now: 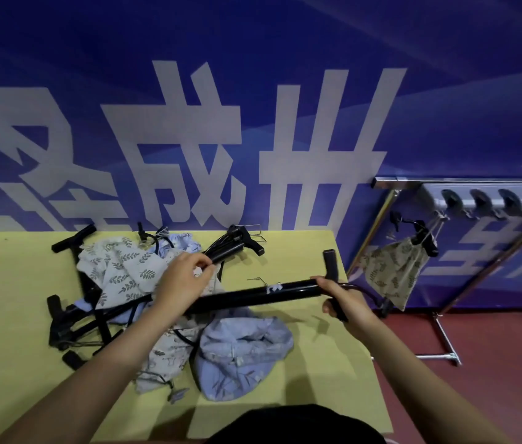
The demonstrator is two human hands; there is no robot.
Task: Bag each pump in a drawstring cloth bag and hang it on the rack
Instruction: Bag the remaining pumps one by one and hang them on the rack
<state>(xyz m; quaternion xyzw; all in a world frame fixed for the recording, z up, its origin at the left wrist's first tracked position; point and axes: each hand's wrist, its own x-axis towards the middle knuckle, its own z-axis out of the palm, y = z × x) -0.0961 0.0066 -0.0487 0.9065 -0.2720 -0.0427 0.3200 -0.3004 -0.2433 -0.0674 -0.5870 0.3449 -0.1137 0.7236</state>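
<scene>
Closest in, both bare forearms reach out over a yellow table. Right hand is wrapped around the T-handle end of a long black pump, which is held up level over the tabletop, barrel running off to the left. Left hand sits above the middle of that barrel with its fingertips pinching something small and pale, maybe a tag or a bit of cord, can't really tell what.

Under the pump there's a messy heap: a light blue cloth bag crumpled nearest the table's front edge, a cream bag with a leaf print further back, and more black pumps tangled through the fabric with hoses and cords.

Off past the right end of the table stands a metal rack on the red floor, with one leaf-print bag already hanging from it. Behind everything is a blue wall banner with big pale characters.
</scene>
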